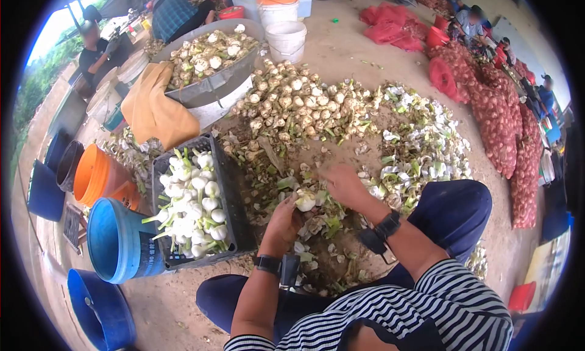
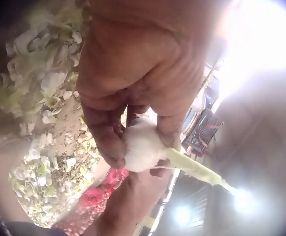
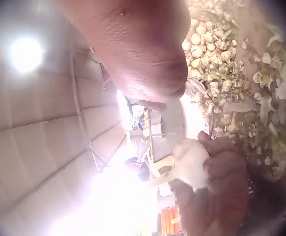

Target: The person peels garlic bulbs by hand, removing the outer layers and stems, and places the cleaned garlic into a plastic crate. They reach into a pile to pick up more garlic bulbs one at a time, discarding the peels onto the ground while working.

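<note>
My left hand (image 1: pixel 283 226) grips a white garlic bulb (image 2: pixel 144 145) by its sides, its pale green stem pointing away from the fingers. In the head view the bulb sits low over the peelings, partly covered by the hand. My right hand (image 1: pixel 347 185), blurred in the head view, is just right of the bulb and apart from it. Its fingers are curled in the right wrist view, with a wisp of striped garlic skin (image 3: pixel 197 86) sticking out at their edge. Left of my hands, a black crate (image 1: pixel 239 229) holds cleaned garlic bulbs (image 1: pixel 198 198) with stems.
Untrimmed garlic (image 1: pixel 304 104) lies heaped in front, with peelings (image 1: pixel 426 131) to the right. A grey tub (image 1: pixel 213 86) of garlic stands beyond the crate. Blue (image 1: pixel 125 241) and orange (image 1: pixel 100 174) buckets stand left. Red mesh sacks (image 1: pixel 496 131) and other people are farther off.
</note>
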Available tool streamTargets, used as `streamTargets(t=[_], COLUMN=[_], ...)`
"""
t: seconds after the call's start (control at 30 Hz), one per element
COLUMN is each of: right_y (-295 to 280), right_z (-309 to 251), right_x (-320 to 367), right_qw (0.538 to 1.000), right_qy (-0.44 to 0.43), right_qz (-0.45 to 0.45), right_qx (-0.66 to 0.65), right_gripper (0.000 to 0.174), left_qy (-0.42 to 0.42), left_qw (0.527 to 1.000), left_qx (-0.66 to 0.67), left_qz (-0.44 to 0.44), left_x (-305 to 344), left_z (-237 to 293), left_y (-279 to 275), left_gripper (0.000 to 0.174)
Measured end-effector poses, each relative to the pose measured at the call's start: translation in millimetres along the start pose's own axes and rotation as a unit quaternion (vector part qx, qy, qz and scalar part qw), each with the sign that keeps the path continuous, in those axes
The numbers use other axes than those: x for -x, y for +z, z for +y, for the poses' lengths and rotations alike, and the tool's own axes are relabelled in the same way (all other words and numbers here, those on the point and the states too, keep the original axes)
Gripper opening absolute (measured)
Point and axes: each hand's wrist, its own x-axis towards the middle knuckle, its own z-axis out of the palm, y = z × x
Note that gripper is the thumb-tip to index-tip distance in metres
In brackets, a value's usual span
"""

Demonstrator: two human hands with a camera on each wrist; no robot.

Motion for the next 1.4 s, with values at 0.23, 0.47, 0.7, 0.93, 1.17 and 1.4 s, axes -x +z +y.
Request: streamTargets(t=[0.23,0.47,0.7,0.93,1.17,1.4], right_y=[-2,-5,-2,3,-2,11], right_z=[-21,-22,5,4,-27,-22], right_x=[17,18,1,8,17,12], right_qw=[0.999,0.992,0.987,0.999,0.999,0.991], right_qy=[-0.010,-0.111,-0.111,0.029,-0.026,-0.119], right_qz=[-0.047,0.052,0.071,0.012,-0.040,0.014], right_qx=[-0.014,0.038,0.090,0.033,0.009,0.057], right_gripper=[0.015,0.009,0.010,0.014,0.013,0.009], left_qy=[0.035,0.047,0.014,-0.016,0.036,0.070], left_qw=[0.999,0.998,0.918,0.982,0.982,0.926], left_qx=[0.003,-0.030,-0.391,-0.185,-0.183,-0.369], left_qz=[-0.031,0.002,-0.063,0.021,0.027,0.037], left_x=[-2,3,14,19,2,10], left_z=[-4,2,8,15,2,13], left_y=[-3,4,19,11,-12,-7], left_gripper=[0.033,0.030,0.038,0.037,0.032,0.036])
